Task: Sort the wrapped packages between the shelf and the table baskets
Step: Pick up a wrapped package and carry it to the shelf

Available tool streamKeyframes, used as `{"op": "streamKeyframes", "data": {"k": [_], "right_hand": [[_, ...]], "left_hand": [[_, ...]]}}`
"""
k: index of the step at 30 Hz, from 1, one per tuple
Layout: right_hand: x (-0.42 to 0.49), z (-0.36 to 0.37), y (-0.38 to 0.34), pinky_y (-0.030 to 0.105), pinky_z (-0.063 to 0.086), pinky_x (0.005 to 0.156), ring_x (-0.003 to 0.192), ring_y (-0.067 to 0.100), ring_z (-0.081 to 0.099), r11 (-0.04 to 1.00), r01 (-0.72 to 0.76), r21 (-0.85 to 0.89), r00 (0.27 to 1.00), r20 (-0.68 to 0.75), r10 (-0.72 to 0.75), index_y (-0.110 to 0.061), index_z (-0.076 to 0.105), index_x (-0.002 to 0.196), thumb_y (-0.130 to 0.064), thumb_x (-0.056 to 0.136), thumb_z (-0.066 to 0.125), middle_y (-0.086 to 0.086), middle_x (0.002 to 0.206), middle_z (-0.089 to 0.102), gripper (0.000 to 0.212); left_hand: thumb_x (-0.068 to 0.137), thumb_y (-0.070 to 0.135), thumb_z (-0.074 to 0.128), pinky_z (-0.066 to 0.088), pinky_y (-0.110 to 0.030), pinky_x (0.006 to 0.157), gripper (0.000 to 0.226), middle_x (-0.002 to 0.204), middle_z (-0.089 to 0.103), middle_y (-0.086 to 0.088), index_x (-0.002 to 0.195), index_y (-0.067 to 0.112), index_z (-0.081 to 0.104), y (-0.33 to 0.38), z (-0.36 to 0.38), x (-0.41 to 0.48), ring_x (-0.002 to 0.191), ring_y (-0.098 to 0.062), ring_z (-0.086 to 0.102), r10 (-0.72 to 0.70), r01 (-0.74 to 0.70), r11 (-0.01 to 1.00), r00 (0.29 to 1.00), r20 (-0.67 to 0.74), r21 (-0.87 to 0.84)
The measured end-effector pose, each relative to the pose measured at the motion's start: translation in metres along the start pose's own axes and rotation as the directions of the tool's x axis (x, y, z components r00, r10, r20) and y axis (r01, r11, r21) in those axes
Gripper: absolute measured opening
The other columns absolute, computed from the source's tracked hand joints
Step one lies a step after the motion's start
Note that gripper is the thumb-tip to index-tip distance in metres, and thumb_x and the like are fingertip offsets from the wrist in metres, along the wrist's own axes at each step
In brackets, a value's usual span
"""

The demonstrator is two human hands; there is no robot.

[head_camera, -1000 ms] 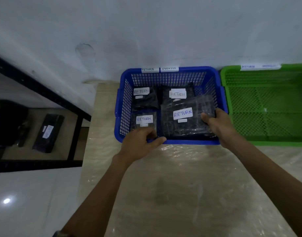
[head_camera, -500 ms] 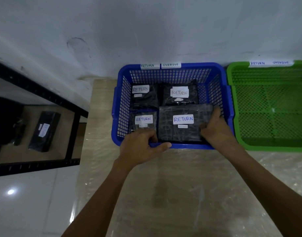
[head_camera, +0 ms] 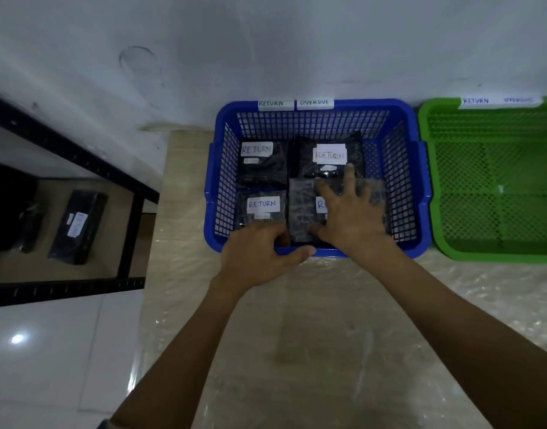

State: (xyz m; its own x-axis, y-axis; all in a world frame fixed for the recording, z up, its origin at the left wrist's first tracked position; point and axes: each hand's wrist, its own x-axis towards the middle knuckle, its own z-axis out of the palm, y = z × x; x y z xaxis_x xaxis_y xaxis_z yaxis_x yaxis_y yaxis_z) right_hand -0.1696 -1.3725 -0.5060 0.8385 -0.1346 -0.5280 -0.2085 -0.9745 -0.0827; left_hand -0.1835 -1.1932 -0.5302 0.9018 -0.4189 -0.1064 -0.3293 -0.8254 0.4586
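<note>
A blue basket [head_camera: 414,168] on the table holds several black wrapped packages with white RETURN labels. The front right package [head_camera: 300,209] lies flat in the basket, and my right hand [head_camera: 352,215] presses on top of it with fingers spread, covering most of its label. My left hand [head_camera: 259,252] grips the basket's front rim, fingers curled inside and thumb outside, just below the front left package [head_camera: 262,205]. Two more packages [head_camera: 259,165] [head_camera: 331,156] lie at the back. Another wrapped package [head_camera: 77,227] lies on the black shelf [head_camera: 133,239] to the left.
A green basket [head_camera: 482,252] with a RETURN/OVERDUE label stands to the right of the blue one, with nothing seen inside it. The table [head_camera: 312,351] is covered in clear plastic film. A white wall is close behind both baskets. White floor tiles lie at lower left.
My right hand moved from the right edge of the front right package onto its top, and the package now lies flat in the basket. My left hand stays at the front rim.
</note>
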Motion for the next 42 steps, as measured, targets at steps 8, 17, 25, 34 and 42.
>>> {"op": "streamKeyframes", "data": {"k": [8, 17, 25, 34, 42], "right_hand": [[0.024, 0.013, -0.014, 0.071, 0.029, 0.1, 0.14, 0.05, -0.015, 0.998, -0.068, -0.001, 0.977, 0.201, 0.066, -0.045, -0.014, 0.146, -0.058, 0.076, 0.068, 0.008, 0.152, -0.034, 0.109], [0.026, 0.02, -0.011, 0.07, 0.029, 0.102, 0.138, 0.049, -0.021, 0.997, -0.069, 0.016, 0.976, 0.206, 0.064, -0.048, -0.019, 0.143, -0.059, 0.077, 0.065, 0.007, 0.151, -0.037, 0.108], [0.034, 0.03, -0.004, 0.072, 0.017, 0.106, 0.135, 0.048, -0.031, 0.994, -0.05, 0.101, 0.969, 0.244, 0.024, -0.051, -0.019, 0.142, -0.057, 0.079, 0.065, 0.004, 0.147, -0.044, 0.105], [0.017, 0.023, 0.004, 0.067, 0.017, 0.109, 0.143, 0.039, -0.016, 0.938, -0.026, 0.346, 1.0, 0.006, 0.025, -0.034, 0.012, 0.15, -0.042, 0.077, 0.073, 0.007, 0.155, -0.027, 0.095], [-0.034, 0.013, 0.006, 0.05, 0.024, 0.112, 0.112, 0.027, 0.058, 0.992, 0.051, 0.114, 0.95, -0.31, -0.014, -0.02, 0.058, 0.117, -0.044, 0.087, 0.055, 0.008, 0.114, 0.067, 0.038]], "left_hand": [[0.072, 0.084, 0.039, 0.037, -0.023, 0.05, 0.06, 0.061, 0.052, 0.011, 0.066, 0.025, 0.053, 0.001, -0.001, -0.001, 0.059, -0.004, 0.05, 0.007, -0.007, 1.0, 1.0, 0.005, 0.0], [0.073, 0.082, 0.043, 0.034, -0.023, 0.051, 0.056, 0.062, 0.05, 0.013, 0.067, 0.027, 0.053, 0.001, 0.0, -0.001, 0.062, -0.004, 0.05, 0.017, -0.017, 1.0, 1.0, 0.006, -0.006], [0.076, 0.076, 0.052, 0.031, -0.022, 0.05, 0.05, 0.06, 0.045, 0.014, 0.066, 0.028, 0.049, 0.0, 0.0, -0.002, 0.058, -0.004, 0.046, 0.044, -0.044, 0.999, 0.999, -0.012, -0.019], [0.078, 0.075, 0.051, 0.032, -0.025, 0.053, 0.049, 0.063, 0.05, 0.014, 0.069, 0.026, 0.051, 0.003, -0.004, -0.002, 0.062, -0.007, 0.049, 0.024, -0.024, 1.0, 0.999, 0.031, 0.005], [0.079, 0.073, 0.049, 0.041, -0.028, 0.055, 0.054, 0.064, 0.055, 0.009, 0.066, 0.021, 0.053, 0.004, -0.007, -0.005, 0.063, -0.01, 0.054, -0.008, 0.013, 0.998, 0.996, 0.09, -0.057]]}}
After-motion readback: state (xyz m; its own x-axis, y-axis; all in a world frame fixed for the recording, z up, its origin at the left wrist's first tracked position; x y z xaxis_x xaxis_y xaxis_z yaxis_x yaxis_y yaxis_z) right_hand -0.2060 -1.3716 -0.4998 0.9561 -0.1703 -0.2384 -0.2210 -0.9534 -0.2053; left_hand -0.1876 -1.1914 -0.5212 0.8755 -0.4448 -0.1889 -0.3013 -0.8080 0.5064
